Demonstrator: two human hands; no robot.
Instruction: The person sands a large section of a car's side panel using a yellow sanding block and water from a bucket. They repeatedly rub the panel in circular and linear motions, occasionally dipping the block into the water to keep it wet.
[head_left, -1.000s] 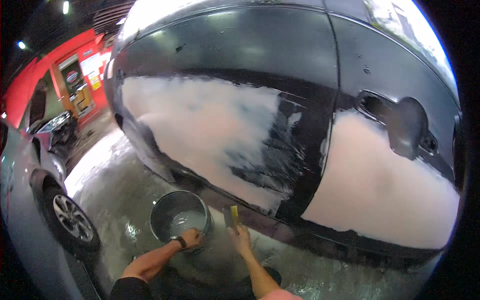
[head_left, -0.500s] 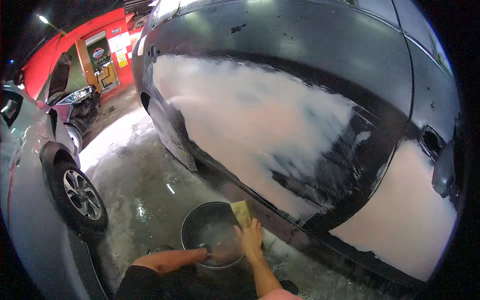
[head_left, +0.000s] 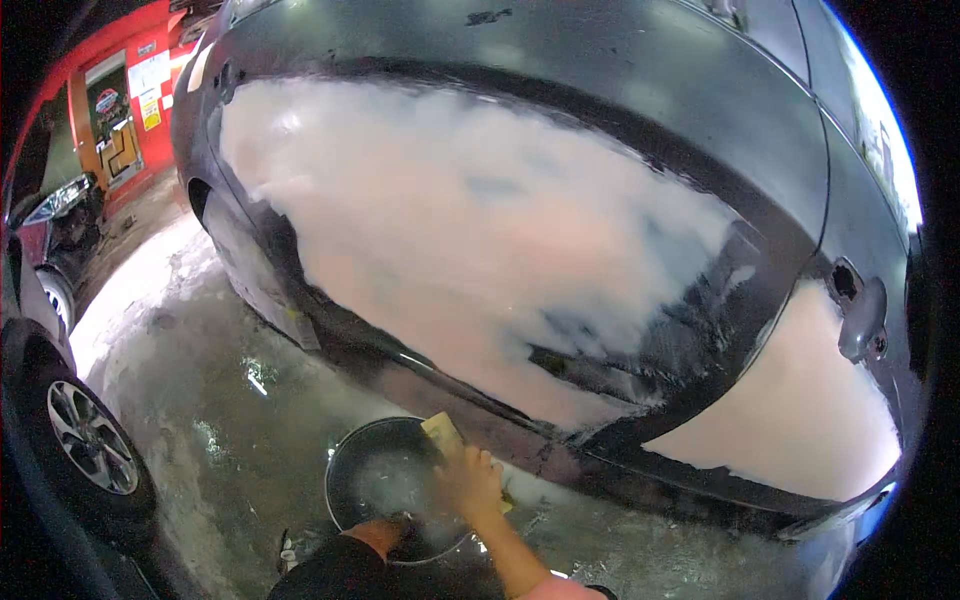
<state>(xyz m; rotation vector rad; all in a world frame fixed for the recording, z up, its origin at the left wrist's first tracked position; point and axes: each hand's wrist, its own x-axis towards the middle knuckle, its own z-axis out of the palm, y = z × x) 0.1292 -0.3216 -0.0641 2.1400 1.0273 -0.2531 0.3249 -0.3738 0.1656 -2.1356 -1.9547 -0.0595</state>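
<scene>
My right hand (head_left: pixel 470 485) is closed on a yellowish flat block (head_left: pixel 441 430) over the right side of a black bucket (head_left: pixel 342 470) with cloudy water in it; the hand is a little blurred. My left hand (head_left: pixel 395 530) is down in the front of the bucket, its fingers hidden in the water and shadow. Just beyond them stands a dark car's side (head_left: pixel 500 40), with large patches of pale pinkish filler (head_left: pixel 430 200) on two panels and a dark handle piece (head_left: pixel 862 325) at the right.
A grey car's wheel (head_left: pixel 90 435) is at the left. Farther back are a car with its front exposed (head_left: pixel 70 200) and a red wall (head_left: pixel 150 110) with a doorway. The concrete floor (head_left: pixel 200 370) is wet, with a bright patch of light.
My left hand has moved from the bucket's rim down into it. My right hand has brought the block from beside the bucket over its rim. The view has shifted.
</scene>
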